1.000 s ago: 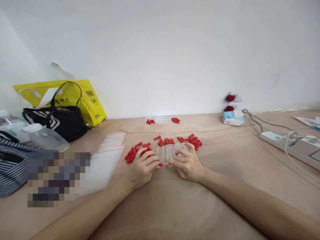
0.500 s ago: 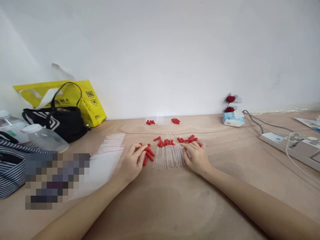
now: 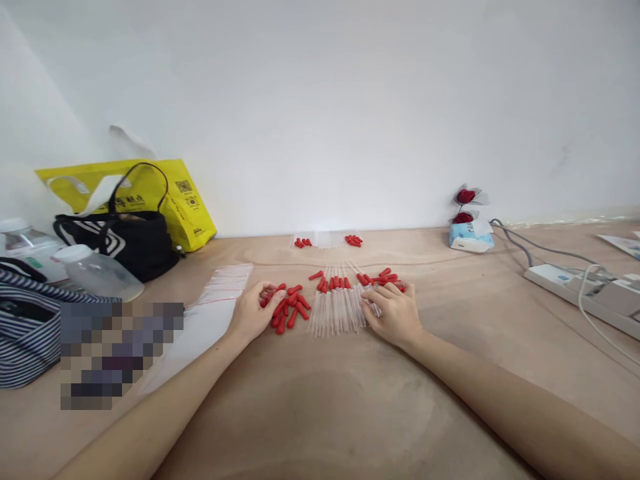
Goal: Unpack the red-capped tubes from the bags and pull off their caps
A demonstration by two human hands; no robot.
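Note:
A fan of clear thin tubes (image 3: 337, 308), some with red caps at their far ends, lies on the wooden table (image 3: 320, 400). Loose red caps (image 3: 289, 309) are piled to its left and more red caps (image 3: 386, 277) to its right. My left hand (image 3: 254, 312) rests at the left pile, its fingers curled and pinching at the caps. My right hand (image 3: 393, 310) lies on the right edge of the tube fan, with its fingertips on the tubes and against the right pile.
Clear zip bags (image 3: 210, 313) lie left of my left hand. A yellow bag (image 3: 185, 200), black handbag (image 3: 130, 243), plastic jars (image 3: 95, 273) and a striped bag (image 3: 25, 320) stand at left. A power strip (image 3: 585, 290) with cables and a tissue pack (image 3: 470, 237) are at right. Two small packs of caps (image 3: 327, 240) lie by the wall.
Both hands left the near ends of the tubes and moved apart. The left went to the left cap pile, the right to the fan's right edge.

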